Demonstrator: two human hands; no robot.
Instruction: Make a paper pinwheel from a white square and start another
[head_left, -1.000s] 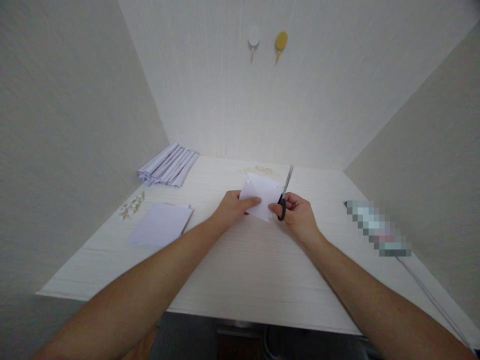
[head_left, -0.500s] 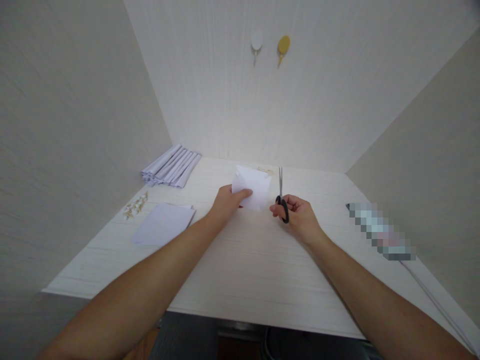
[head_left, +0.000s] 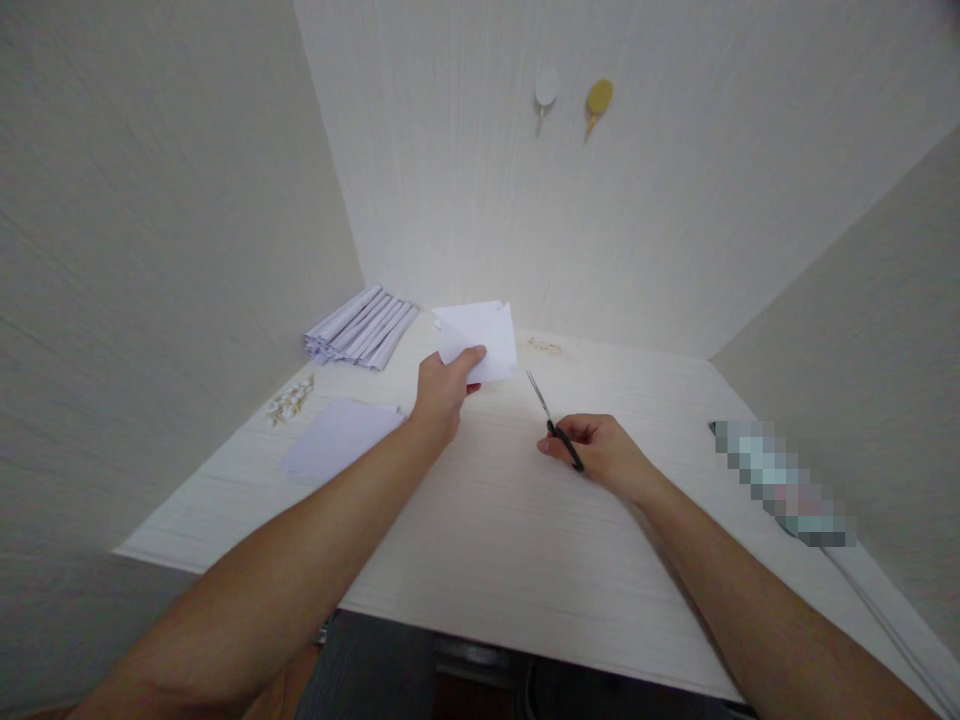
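Note:
Between the thumb and fingers of my left hand (head_left: 445,390) is a small white sheet of paper (head_left: 480,335), raised above the table. Small notches or folds show at its top corners. My right hand (head_left: 596,452) grips black-handled scissors (head_left: 551,420), their blades nearly closed and pointing up and to the left. The scissors' tips are just right of the paper and apart from it. Left of my left forearm lies a stack of white paper (head_left: 341,438), partly covered by that arm.
Rolled or folded paper strips (head_left: 361,328) lie at the back left, near white flower decorations (head_left: 289,400). A blurred-out device (head_left: 780,485) with a cable is at the right. White and gold hooks (head_left: 599,98) hang on the back wall. The white table (head_left: 480,540) has walls on three sides.
My left hand has moved the paper left and up, turning it slightly. The scissors have tilted left and dropped a little with my right hand. The view has shifted slightly.

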